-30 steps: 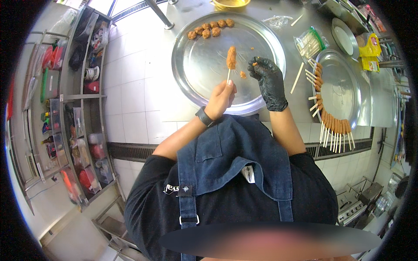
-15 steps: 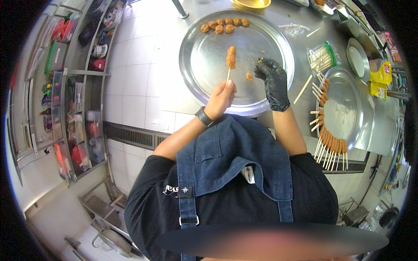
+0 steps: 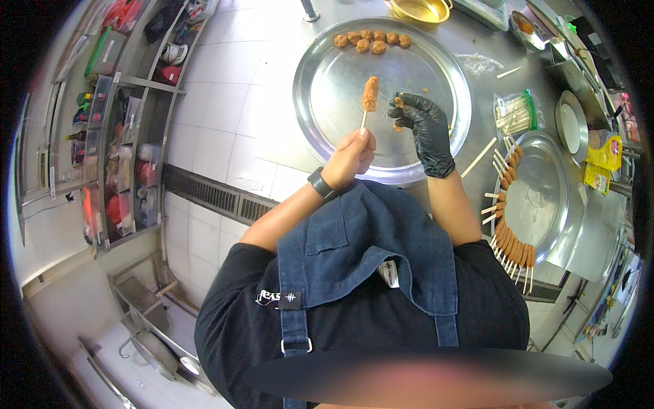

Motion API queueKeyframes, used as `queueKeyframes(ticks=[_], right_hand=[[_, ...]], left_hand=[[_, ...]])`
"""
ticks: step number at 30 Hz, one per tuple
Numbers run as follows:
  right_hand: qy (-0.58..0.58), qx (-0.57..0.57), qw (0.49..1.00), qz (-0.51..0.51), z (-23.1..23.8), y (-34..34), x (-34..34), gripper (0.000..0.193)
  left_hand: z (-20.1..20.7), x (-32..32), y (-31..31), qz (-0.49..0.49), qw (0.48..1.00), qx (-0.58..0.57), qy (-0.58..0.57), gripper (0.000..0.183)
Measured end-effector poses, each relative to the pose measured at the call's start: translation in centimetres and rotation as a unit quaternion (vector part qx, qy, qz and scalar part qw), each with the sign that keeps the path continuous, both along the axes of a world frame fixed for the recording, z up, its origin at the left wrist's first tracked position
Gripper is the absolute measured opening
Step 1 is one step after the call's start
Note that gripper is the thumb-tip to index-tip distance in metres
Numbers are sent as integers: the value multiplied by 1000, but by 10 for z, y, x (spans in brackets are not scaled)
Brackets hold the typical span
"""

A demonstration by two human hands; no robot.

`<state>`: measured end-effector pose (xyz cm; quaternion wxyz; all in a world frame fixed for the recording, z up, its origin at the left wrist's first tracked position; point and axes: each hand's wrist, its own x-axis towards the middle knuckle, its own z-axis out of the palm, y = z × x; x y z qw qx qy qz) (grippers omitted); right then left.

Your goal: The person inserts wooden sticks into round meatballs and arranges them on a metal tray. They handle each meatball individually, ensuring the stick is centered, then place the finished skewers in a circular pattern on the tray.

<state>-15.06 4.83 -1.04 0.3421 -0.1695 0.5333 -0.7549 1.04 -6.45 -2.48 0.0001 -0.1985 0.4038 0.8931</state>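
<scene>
My bare left hand (image 3: 351, 156) is closed around the lower end of a wooden stick (image 3: 364, 120). A lump of orange-brown minced mixture (image 3: 370, 94) is moulded onto the stick's upper part, standing nearly upright above a large round metal tray (image 3: 325, 126). To its right, my right hand (image 3: 427, 133) wears a black glove. Its fingers are bent and apart, with crumbs of the mixture sticking to their tips, and they do not touch the skewer. Several round balls of the same mixture (image 3: 364, 46) lie in two rows at the tray's far side.
At the right, a second metal tray (image 3: 545, 198) has several finished skewers (image 3: 512, 244) along its rim, sticks pointing outward. Near it are a bag of wooden sticks (image 3: 516, 114), a loose stick (image 3: 479, 157) and a white bowl (image 3: 571, 123). A gold-coloured bowl (image 3: 422, 9) stands at the back.
My right hand's fingers have spread from a pinch and come nearer the skewer. The skewer tilts slightly more to the right. The whole view has shifted a little.
</scene>
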Motion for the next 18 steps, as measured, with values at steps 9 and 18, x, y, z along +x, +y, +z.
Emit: queueKeyframes(ticks=[9,18], right_hand=[[212,25,977,-14,7,-4,30,16],[216,25,972,-84,4,1,34,12]], left_hand=[[3,6,6,-23,998,50,31,37],[8,5,6,-101,994,18,37,38]])
